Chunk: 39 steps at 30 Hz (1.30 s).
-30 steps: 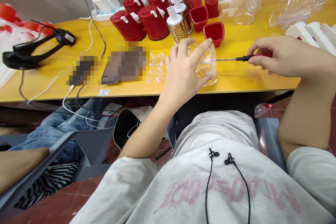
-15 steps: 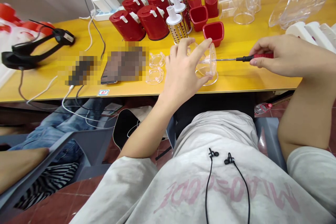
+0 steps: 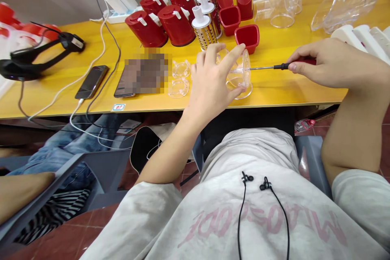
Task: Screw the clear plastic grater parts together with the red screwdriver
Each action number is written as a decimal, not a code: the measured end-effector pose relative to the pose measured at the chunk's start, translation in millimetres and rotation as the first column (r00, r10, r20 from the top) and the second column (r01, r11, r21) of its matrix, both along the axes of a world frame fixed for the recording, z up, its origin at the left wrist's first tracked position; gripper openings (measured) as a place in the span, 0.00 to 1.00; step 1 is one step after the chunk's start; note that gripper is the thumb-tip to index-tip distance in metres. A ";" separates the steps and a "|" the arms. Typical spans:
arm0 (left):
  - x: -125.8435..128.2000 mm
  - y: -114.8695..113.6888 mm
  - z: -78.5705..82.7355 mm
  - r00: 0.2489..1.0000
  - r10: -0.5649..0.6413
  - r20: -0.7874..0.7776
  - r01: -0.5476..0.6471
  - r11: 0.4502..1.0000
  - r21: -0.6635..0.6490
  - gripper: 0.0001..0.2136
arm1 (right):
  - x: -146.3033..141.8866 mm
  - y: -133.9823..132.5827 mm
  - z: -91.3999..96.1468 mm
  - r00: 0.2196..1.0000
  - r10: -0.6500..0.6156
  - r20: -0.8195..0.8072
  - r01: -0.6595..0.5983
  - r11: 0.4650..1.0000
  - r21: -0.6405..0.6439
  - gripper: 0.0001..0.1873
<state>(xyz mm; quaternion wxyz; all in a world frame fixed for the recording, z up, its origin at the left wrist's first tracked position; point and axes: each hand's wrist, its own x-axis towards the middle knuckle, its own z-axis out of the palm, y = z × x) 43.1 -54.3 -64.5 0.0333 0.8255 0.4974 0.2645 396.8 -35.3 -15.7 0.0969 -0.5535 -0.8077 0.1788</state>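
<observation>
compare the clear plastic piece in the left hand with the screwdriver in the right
The clear plastic piece is see-through and wide, the screwdriver opaque and slim, with a metal shaft and black-and-red handle. The left hand wraps the piece; the right hand pinches the screwdriver. Both hang over the yellow table.

a clear plastic housing [image 3: 239, 74] tilts on its side, touching the thin steel shaft of a red-and-black-gripped screwdriver [image 3: 284, 66].

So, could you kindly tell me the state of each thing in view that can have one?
Left hand: holding the clear plastic part.
Clear plastic part: tilted, off-centre in the fingers.
Right hand: pinching the screwdriver.
Screwdriver: level, tip at the clear part.
Phone: flat, screen dark, cable plugged in.
Red cup: upright.
</observation>
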 end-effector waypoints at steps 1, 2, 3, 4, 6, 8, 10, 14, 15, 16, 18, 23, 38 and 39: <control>0.4 -0.2 0.5 1.000 0.003 0.000 -0.003 1.000 -0.008 0.41 | -0.8 -1.0 0.5 1.000 -0.026 -0.008 0.026 0.999 0.025 0.14; 0.7 -0.3 0.9 1.000 0.006 -0.002 -0.006 1.000 -0.016 0.40 | -1.8 -2.0 0.7 0.999 -0.040 -0.018 0.041 0.998 0.039 0.13; 1.0 -0.4 1.2 1.000 0.009 -0.006 -0.009 1.000 -0.019 0.40 | -2.8 -2.9 0.8 0.998 -0.048 -0.035 0.050 0.998 0.049 0.14; 1.3 -0.4 1.3 1.000 0.010 -0.011 -0.010 1.000 -0.018 0.39 | -3.7 -3.4 0.6 0.998 -0.047 -0.045 0.050 0.997 0.051 0.16; 1.5 0.1 1.0 1.000 0.009 -0.024 -0.009 1.000 -0.011 0.39 | -5.4 -3.5 -0.3 0.998 -0.048 -0.045 0.050 0.997 0.059 0.19; 1.3 1.1 -0.1 0.999 0.005 -0.039 -0.006 1.000 -0.009 0.38 | -6.7 -2.9 -1.2 0.998 -0.048 -0.027 0.049 0.997 0.051 0.22; 0.8 2.3 -1.3 0.999 0.006 -0.043 -0.007 1.000 -0.009 0.38 | -7.7 -2.4 -1.6 0.999 -0.040 0.001 0.040 0.999 0.024 0.22; -0.5 2.7 -0.8 0.999 0.008 -0.045 -0.008 1.000 -0.003 0.41 | -8.2 -3.4 -0.6 0.999 0.007 0.043 -0.007 1.000 0.006 0.17; -0.7 2.2 0.0 0.999 0.002 -0.048 -0.002 1.000 -0.003 0.43 | -8.4 -4.1 0.2 0.999 0.011 0.044 -0.012 1.000 0.023 0.15; -0.7 1.7 1.0 0.999 -0.002 -0.051 0.002 1.000 -0.002 0.44 | -8.9 -5.0 1.2 0.999 0.008 0.040 -0.009 0.999 0.043 0.13; 0.3 0.4 2.5 0.999 -0.001 -0.048 0.001 1.000 0.003 0.46 | -10.9 -7.2 3.4 1.000 -0.006 0.024 0.005 0.998 0.069 0.09; 8.7 -3.8 2.1 0.999 0.038 0.005 -0.038 0.999 0.023 0.38 | -19.2 -14.7 8.9 0.999 -0.038 -0.002 0.038 0.999 0.026 0.17; 14.1 -6.4 -0.9 0.995 0.095 0.031 -0.096 0.995 0.007 0.35 | -20.8 -14.2 9.1 0.999 -0.022 0.034 0.021 0.999 0.025 0.19; 13.4 -5.9 -1.9 0.995 0.090 0.040 -0.090 0.996 0.016 0.35 | -20.6 -14.3 9.1 0.999 -0.027 0.033 0.026 0.999 0.027 0.22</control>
